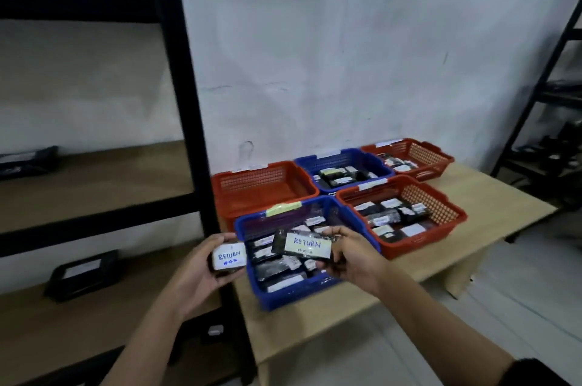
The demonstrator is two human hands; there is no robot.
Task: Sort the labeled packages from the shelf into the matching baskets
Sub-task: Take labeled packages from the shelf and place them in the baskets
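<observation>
Your left hand [201, 272] grips a small dark package [227, 258], its white label reading RETURN turned upward, held just left of the near blue basket [283, 294]. Your right hand [352, 259] grips a longer dark package [302, 247], also labelled RETURN, held over that same basket's interior. The near blue basket already contains several dark labelled packages and carries a tag on its far rim; the writing on that tag is not legible. Four further baskets stand on the wooden worktop [491, 209]: a red basket [261, 193] behind the blue one with its visible floor bare, a second blue basket [343, 165], and two red baskets [403, 215] [409, 155] to the right, each of these three holding packages. On the black-framed shelf [185, 102] to your left, two dark packages [82, 275] [28, 162] lie on separate levels.
</observation>
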